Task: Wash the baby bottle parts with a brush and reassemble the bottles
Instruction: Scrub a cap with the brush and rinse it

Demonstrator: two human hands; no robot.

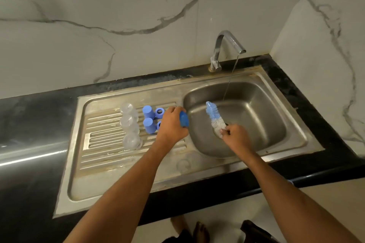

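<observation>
Gripping a blue part and the brush at the sink's edge

Left hand (172, 122) curled round a blue part (184, 119), probably a cap, held over the lip between drainboard and basin. Judged to be bringing it toward the water. Right hand (235, 134) grasps the bottle brush (214, 117) low on its stem; bristles point up and away, just left of the thin stream falling from the tap (229, 45), likely so bristles and part meet under the flow.

On the ribbed drainboard (102, 130), just left of the left hand: two blue caps (148, 112) mouth-down, two blue collar rings (159, 112) beside them, one partly hidden by the hand. Further left, three clear bottles (130, 124) in a row. Parts are grouped by type, apparently staged for washing. Nothing reassembled yet. Basin (256, 114) holds no parts.
</observation>
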